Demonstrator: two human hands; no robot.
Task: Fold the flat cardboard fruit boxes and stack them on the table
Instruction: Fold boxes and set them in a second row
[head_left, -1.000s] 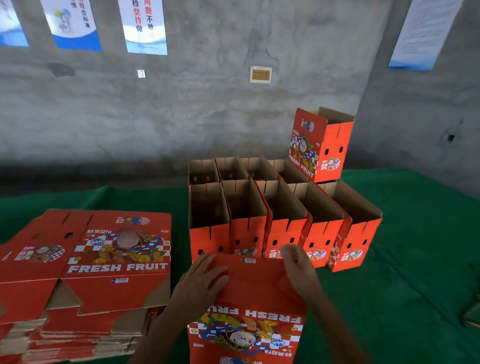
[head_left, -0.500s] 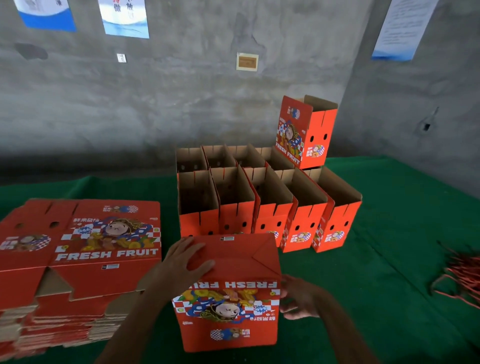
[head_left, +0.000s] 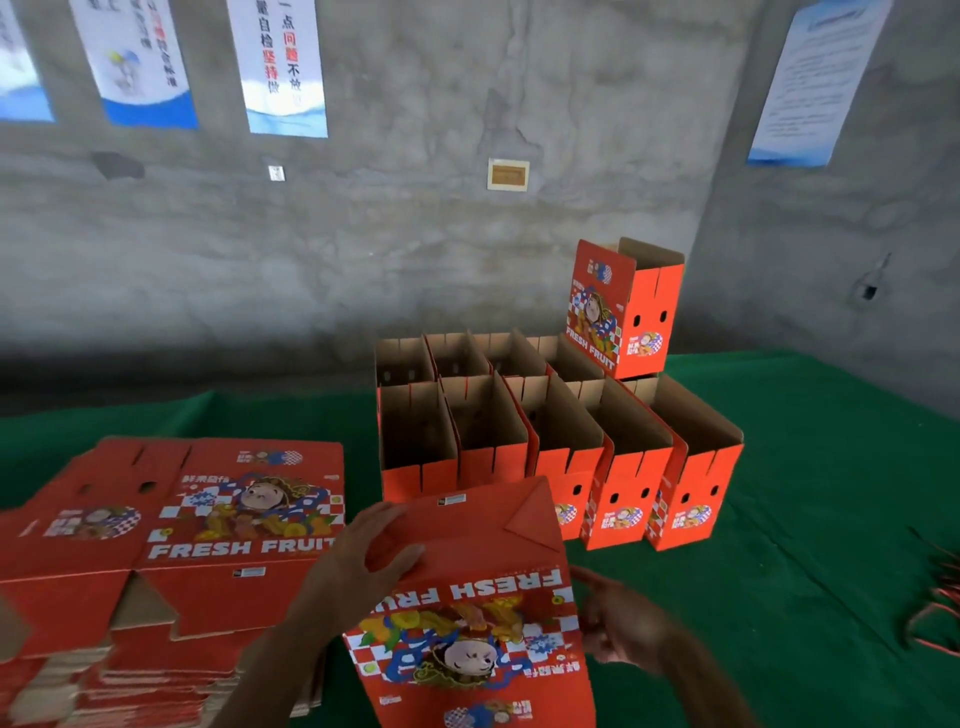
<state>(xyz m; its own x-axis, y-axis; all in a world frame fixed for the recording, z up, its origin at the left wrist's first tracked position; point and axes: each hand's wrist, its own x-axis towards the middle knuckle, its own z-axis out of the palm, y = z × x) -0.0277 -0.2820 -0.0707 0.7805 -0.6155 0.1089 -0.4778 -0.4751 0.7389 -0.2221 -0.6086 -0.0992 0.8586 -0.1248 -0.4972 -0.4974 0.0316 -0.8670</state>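
An orange "FRESH FRUIT" box (head_left: 483, 623) stands upside down on the green table (head_left: 810, 493) in front of me, its folded bottom flaps facing up. My left hand (head_left: 363, 556) lies flat on those flaps, fingers spread. My right hand (head_left: 618, 618) is at the box's right side with fingers loosely bent; contact with the wall is not plain. A stack of flat boxes (head_left: 208, 545) lies to the left. Two rows of folded open boxes (head_left: 519, 441) stand behind, with one more box (head_left: 623, 306) on top at the back right.
A bare concrete wall (head_left: 467, 234) with posters runs behind the table. Red string-like handles (head_left: 935, 613) lie on the cloth at the far right. Green cloth shows between the folded rows and the handles.
My right hand left the top flaps and dropped to the box's right side. The box came closer to me and now leans slightly. My left hand stayed on top.
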